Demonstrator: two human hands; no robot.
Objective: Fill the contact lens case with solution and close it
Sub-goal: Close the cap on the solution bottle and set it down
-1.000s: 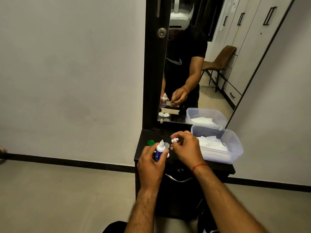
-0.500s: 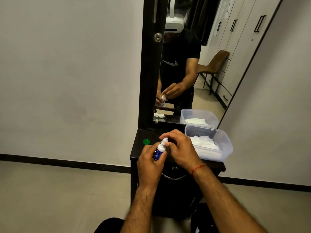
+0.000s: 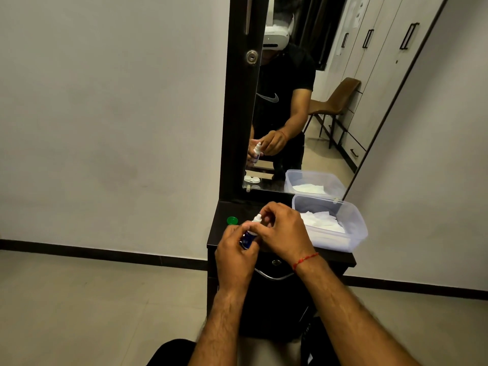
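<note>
My left hand point(image 3: 235, 257) grips a small blue solution bottle point(image 3: 247, 237) upright over the dark dresser top point(image 3: 221, 215). My right hand point(image 3: 285, 233) is curled over the bottle's upper part, thumb and fingers pinching its white cap point(image 3: 257, 217). My hands hide the contact lens case itself; only its reflection point(image 3: 251, 179) shows in the mirror, two round white wells lying open on the dresser. A green lid point(image 3: 232, 220) lies on the dresser just left of the bottle.
A clear plastic box point(image 3: 353, 228) holding white tissues point(image 3: 322, 223) fills the right side of the dresser top. The tall mirror point(image 3: 303, 101) rises behind. A drawer with a metal handle point(image 3: 274, 276) sits under my hands. Walls stand on both sides.
My right hand, which held the small white cap apart from the bottle, has come onto the bottle's top. Both hands have stayed over the same spot on the dresser.
</note>
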